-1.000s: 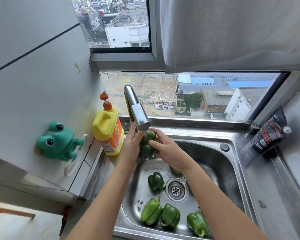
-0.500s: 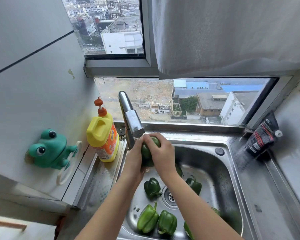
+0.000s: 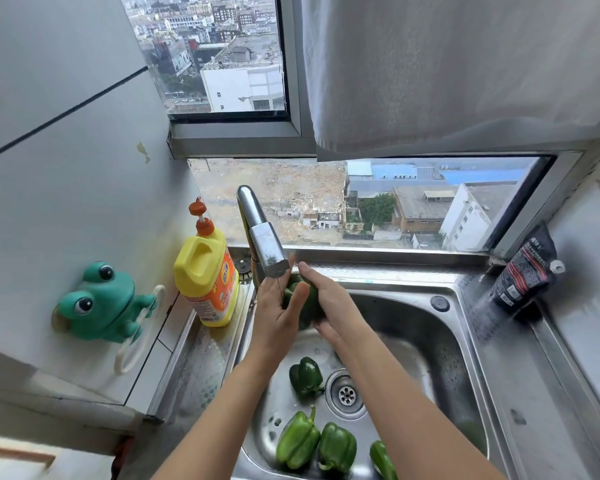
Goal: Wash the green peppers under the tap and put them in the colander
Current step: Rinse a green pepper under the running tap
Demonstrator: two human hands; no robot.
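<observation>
A dark green pepper (image 3: 308, 304) sits between both my hands right under the steel tap spout (image 3: 267, 251), where a thin stream of water runs. My left hand (image 3: 277, 317) holds it from the left with the thumb laid over it. My right hand (image 3: 329, 303) cups it from the right, fingers curled round it. Several more green peppers lie in the steel sink (image 3: 426, 327): one (image 3: 305, 375) beside the drain (image 3: 346, 393), two (image 3: 314, 441) near the front edge, and one (image 3: 383, 459) partly hidden behind my right forearm. No colander is in view.
A yellow detergent bottle (image 3: 205, 275) stands on the sink's left ledge. A green frog holder (image 3: 99, 303) hangs on the left wall. A black refill pouch (image 3: 523, 271) leans in the back right corner. A window and a white curtain are behind the sink.
The view has shifted. My hands have turned the pepper under the spout: the right hand slid from on top of it to its right side, and the left thumb now lies across it.
</observation>
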